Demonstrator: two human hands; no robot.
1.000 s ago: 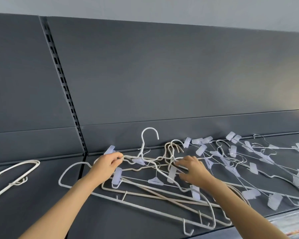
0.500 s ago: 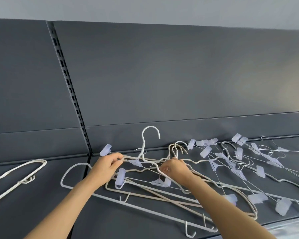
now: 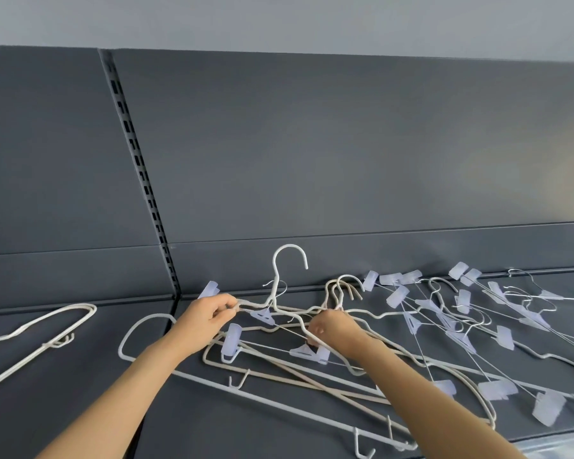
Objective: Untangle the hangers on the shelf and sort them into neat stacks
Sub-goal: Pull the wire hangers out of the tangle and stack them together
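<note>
Head view of a dark grey shelf (image 3: 80,409) with a slotted upright (image 3: 140,167) in its back panel (image 3: 312,144). A tangled heap of hangers (image 3: 312,359) lies on the shelf surface, from the centre to the right edge of the view. The left hand (image 3: 206,318) is closed in a pinch on the left shoulder of a white coated hanger (image 3: 279,293), whose hook (image 3: 290,256) stands upright against the back panel, above the rest of the heap. The right hand (image 3: 333,329) is curled around the wires at the middle of the tangle, just below a cluster of beige hooks (image 3: 340,289); which wire it grips cannot be told, as the fingers are hidden behind the knuckles. Beneath both forearms lie a large white hanger with small lower hooks (image 3: 279,405) and several beige hangers (image 3: 295,376), overlapping and crossing one another. To the right, thin metal clip hangers (image 3: 478,326) with translucent plastic clips (image 3: 396,296) are interlaced across the shelf up to the picture edge. Well apart on the left shelf section, a small stack of white hangers (image 3: 37,332) rests flat, its curved end pointing toward the upright. The front edge of the shelf shows at lower right.
</note>
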